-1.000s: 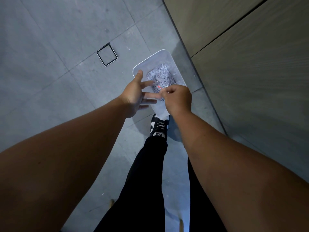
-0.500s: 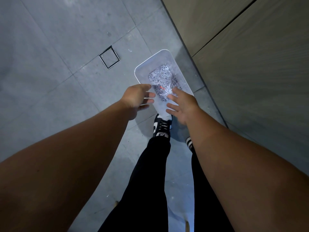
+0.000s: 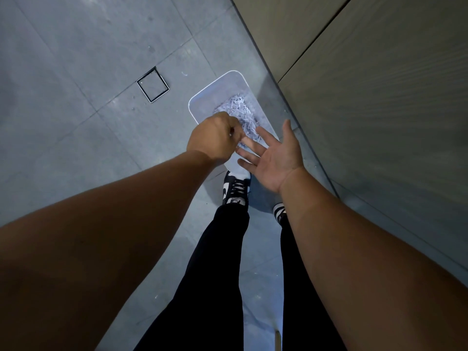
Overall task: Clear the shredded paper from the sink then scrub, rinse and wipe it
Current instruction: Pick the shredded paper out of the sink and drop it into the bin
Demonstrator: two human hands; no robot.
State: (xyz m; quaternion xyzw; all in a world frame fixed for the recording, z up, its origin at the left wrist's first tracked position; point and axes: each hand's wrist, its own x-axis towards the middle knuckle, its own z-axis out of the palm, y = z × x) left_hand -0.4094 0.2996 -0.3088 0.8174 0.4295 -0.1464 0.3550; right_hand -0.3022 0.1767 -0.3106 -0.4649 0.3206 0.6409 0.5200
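Below my hands a white bin stands on the floor with a heap of shredded paper in it. My right hand is held over the bin's near end, palm up, fingers spread and straight. My left hand is curled, knuckles up, and its fingertips pinch at the tips of my right fingers, where a small white scrap shows. The sink is out of view.
Wood-grain cabinet fronts run along the right, close beside the bin. The floor is grey tile with a square black-framed drain cover to the left of the bin. My black-trousered legs and black-and-white shoes stand just behind the bin.
My right hand has turned palm up and opened wide. My left hand has curled and come across to my right fingertips over the bin.
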